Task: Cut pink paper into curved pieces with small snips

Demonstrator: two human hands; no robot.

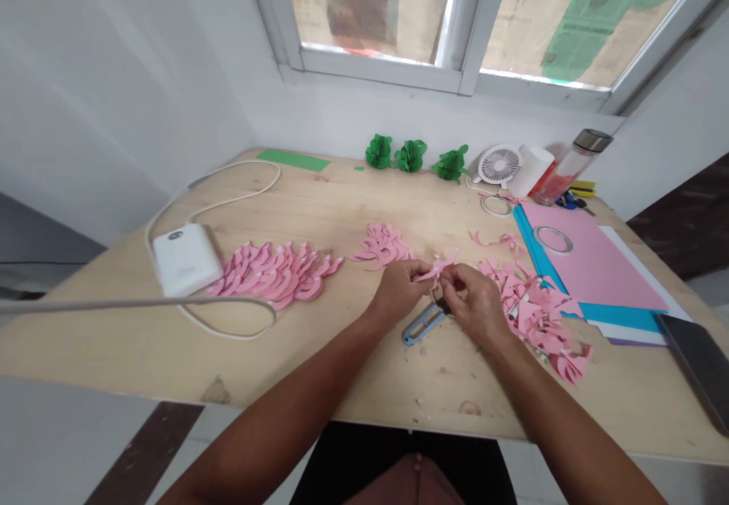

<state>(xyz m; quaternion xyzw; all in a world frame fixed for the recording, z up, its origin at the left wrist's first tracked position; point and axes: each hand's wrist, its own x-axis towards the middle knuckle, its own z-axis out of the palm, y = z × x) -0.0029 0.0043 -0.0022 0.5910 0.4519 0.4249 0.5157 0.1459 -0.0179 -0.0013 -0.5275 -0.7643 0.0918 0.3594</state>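
A small pink paper piece (pixel 440 268) is pinched between my two hands above the middle of the table. My left hand (pixel 402 286) grips its left side with thumb and finger. On the other side, the closed fingers of my right hand (pixel 471 296) meet the same paper. Just below lies a light blue utility knife (pixel 422 326), its upper end partly hidden by my right hand. Behind my left hand is a small pile of curved pink paper cut-outs (pixel 383 245). Beside my right hand, pink paper scraps (pixel 538 311) lie heaped.
A larger group of pink cut-outs (pixel 276 271) lies left, beside a white power bank (pixel 187 260) with a cable. Green paper ornaments (pixel 410 156), a small fan (pixel 500 165) and a bottle (pixel 575 167) line the back. At right are paper sheets (pixel 604 262), a tape roll (pixel 553 240) and a phone (pixel 698 364).
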